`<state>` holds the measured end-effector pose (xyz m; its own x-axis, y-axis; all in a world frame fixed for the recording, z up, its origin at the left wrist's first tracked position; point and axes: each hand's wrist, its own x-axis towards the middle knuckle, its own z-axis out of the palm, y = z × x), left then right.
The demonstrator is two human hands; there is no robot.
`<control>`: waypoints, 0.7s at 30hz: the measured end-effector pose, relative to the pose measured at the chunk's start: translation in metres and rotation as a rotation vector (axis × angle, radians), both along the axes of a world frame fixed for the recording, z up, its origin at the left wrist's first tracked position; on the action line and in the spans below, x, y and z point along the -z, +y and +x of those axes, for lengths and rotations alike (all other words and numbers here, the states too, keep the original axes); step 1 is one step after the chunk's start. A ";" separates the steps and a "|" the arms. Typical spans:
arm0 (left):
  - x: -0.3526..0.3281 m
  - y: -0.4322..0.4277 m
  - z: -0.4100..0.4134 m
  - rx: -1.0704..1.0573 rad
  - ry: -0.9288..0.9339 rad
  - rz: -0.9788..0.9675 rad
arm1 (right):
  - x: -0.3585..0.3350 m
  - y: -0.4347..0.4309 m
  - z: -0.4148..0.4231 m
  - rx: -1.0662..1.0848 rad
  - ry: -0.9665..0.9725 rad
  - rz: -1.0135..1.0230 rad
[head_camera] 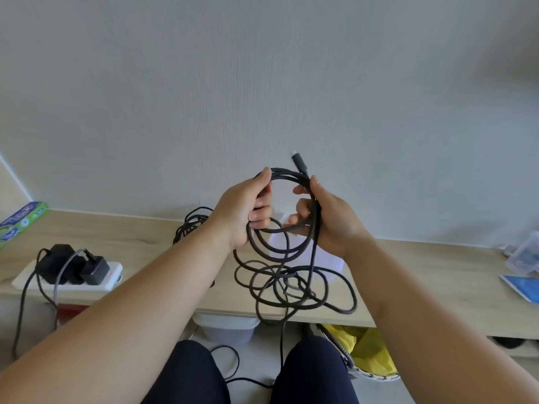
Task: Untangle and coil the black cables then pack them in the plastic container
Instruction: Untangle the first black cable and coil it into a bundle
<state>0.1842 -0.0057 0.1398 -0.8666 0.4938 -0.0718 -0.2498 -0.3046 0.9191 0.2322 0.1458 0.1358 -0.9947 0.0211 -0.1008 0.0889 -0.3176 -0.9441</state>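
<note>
We are partway through the coiling step. The black cable (287, 173) is lifted up in front of the plastic container (335, 262), which stands on the wooden shelf (423, 275) partly hidden behind the strands.

Our left hand (245, 211) has its fingers curled round the left side of the gathered turns, thumb lying over the top. Our right hand (329, 220) grips the right side the same way, fingers wrapped inward and thumb pressed against the bundle. The connector (300, 163) pokes up just above that thumb. Only a few turns are neat; the rest of the cable hangs below our hands in slack, overlapping loops that droop across the front of the container and past the shelf edge (whether they are truly knotted we cannot tell from here).

A second tangle (191, 225) of black cable lies on the shelf to the left of the container, untouched. Nothing looks packed yet, so we judge the task to be early.

The next move calls for one hand to keep the finished turns pinched while the other draws up a hanging loop and lays it onto the coil. We should match the size of the turns and watch that the crossed strands below do not pull tight.
</note>
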 end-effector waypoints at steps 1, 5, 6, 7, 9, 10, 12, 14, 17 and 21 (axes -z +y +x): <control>0.001 0.000 -0.001 -0.024 -0.007 -0.037 | 0.002 -0.003 0.001 0.000 -0.013 -0.022; 0.002 -0.007 -0.003 0.017 0.061 -0.309 | 0.009 -0.001 0.003 0.032 -0.021 0.154; 0.000 -0.009 -0.002 0.056 0.068 -0.357 | 0.011 0.001 0.003 0.059 -0.009 0.212; -0.002 -0.010 -0.001 0.085 0.075 -0.390 | 0.012 0.002 0.003 0.085 0.006 0.255; -0.004 -0.010 0.002 0.077 0.111 -0.418 | 0.012 0.002 0.002 0.098 0.022 0.273; -0.003 -0.010 0.002 0.055 0.133 -0.417 | 0.011 0.001 0.002 0.084 0.019 0.236; -0.002 -0.009 0.001 0.025 0.135 -0.427 | 0.009 -0.001 0.003 0.028 -0.001 0.131; 0.000 -0.009 0.000 0.076 0.075 -0.419 | 0.008 -0.001 0.004 -0.032 0.008 0.099; -0.002 -0.012 0.002 0.307 -0.094 -0.158 | 0.006 0.001 0.002 0.022 0.063 0.033; 0.005 -0.014 0.010 0.308 -0.099 0.235 | -0.002 0.003 -0.002 0.164 0.061 -0.155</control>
